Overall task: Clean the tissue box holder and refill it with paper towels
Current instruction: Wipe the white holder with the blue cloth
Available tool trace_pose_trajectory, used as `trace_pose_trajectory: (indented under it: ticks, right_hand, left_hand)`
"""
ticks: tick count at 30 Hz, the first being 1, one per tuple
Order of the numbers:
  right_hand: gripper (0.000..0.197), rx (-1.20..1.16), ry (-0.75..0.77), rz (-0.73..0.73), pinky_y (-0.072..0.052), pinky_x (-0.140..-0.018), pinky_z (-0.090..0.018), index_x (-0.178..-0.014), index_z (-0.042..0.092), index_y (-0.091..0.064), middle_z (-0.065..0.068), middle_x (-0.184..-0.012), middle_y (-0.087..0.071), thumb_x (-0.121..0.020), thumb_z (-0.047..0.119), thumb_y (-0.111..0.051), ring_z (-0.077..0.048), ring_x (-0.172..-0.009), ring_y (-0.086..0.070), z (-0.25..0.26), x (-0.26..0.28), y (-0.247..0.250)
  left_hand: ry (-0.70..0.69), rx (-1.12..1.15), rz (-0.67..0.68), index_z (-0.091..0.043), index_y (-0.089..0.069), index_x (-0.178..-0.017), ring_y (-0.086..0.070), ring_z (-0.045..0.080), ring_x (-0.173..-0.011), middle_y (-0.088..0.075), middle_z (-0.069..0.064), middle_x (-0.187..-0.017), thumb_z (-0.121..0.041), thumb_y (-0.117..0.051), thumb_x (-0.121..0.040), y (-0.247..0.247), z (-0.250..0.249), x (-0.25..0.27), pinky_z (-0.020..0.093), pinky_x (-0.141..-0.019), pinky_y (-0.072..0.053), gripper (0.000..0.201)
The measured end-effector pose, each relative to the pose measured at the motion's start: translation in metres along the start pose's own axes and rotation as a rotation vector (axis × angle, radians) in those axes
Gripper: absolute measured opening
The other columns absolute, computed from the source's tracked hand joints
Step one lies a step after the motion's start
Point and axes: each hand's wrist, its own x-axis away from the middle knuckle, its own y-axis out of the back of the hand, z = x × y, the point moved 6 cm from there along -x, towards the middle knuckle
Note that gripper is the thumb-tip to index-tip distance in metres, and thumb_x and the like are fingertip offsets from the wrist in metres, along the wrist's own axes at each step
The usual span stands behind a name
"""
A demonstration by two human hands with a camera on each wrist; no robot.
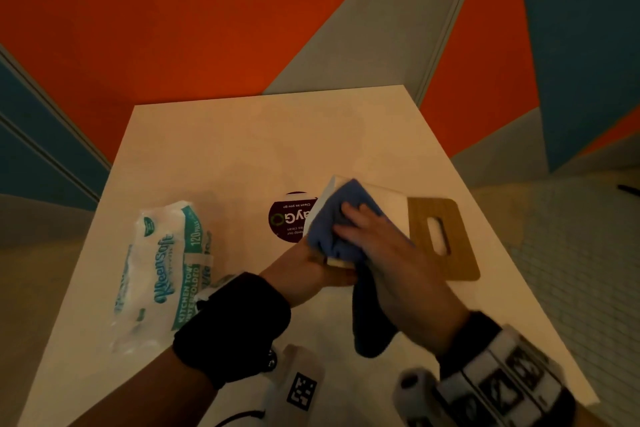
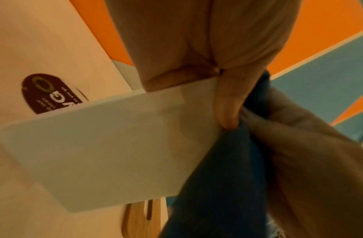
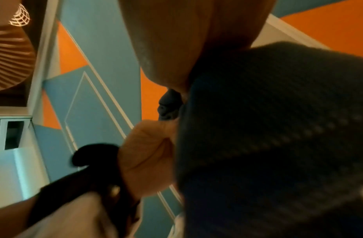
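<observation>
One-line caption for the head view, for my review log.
Left hand grips the white tissue box holder while right hand presses a blue cloth on it.

White tissue box holder [image 1: 388, 208] tilted beside wrapped paper towels [image 1: 162, 274]

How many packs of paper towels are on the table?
1. The paper towel pack lies on the white table, left of the left hand. No other pack shows, though the hands hide part of the table.

Black wristbands [image 1: 231, 326], white camera mounts [image 1: 498, 388] bearing markers.
</observation>
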Motion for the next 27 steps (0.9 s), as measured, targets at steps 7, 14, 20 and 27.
trace_pose_trajectory:
  ticks: [7, 14, 20, 27]
  right_hand:
    - [0.041, -0.102, -0.283, -0.101, -0.014, -0.111, -0.021, -0.135, 0.007, -0.042, -0.011, -0.149, -0.033, -0.094, 0.005, -0.037, -0.018, -0.139, -0.025, -0.037, -0.043, 0.029]
    - [0.042, -0.114, -0.076, 0.031, -0.009, -0.115, -0.047, -0.13, -0.001, -0.045, -0.013, -0.145, -0.03, -0.094, 0.017, -0.034, -0.022, -0.137, -0.017, 0.005, -0.028, -0.011]
    - [0.042, -0.058, -0.239, -0.012, -0.009, -0.111, -0.018, -0.137, 0.01, -0.039, -0.013, -0.152, -0.027, -0.095, 0.004, -0.039, -0.022, -0.142, -0.021, -0.03, -0.063, 0.019]
    - [0.055, 0.066, -0.054, -0.025, 0.002, -0.117, -0.017, -0.142, 0.045, -0.012, 0.023, -0.155, 0.001, -0.097, 0.02, -0.03, 0.001, -0.143, 0.002, -0.031, 0.025, -0.02]
  left_hand:
    - [-0.046, 0.03, 0.042, -0.022, -0.042, -0.117, -0.063, -0.006, -0.087, -0.059, -0.004, -0.107, 0.007, -0.061, -0.072, -0.015, 0.002, -0.001, 0.016, -0.078, -0.053, 0.056]
    - [-0.058, -0.048, 0.036, -0.039, -0.046, -0.097, -0.061, -0.004, -0.087, -0.058, -0.013, -0.101, 0.011, -0.051, -0.082, -0.012, 0.004, 0.009, 0.022, -0.085, -0.053, 0.052]
    - [-0.158, 0.046, -0.056, -0.027, -0.044, -0.117, -0.064, 0.002, -0.095, -0.061, -0.006, -0.109, 0.001, -0.06, -0.072, -0.008, 0.003, 0.007, 0.02, -0.078, -0.054, 0.055]
    - [-0.169, 0.025, -0.136, -0.032, -0.044, -0.114, -0.06, -0.007, -0.1, -0.057, -0.012, -0.114, 0.0, -0.058, -0.067, 0.007, 0.009, 0.009, 0.013, -0.08, -0.05, 0.058]
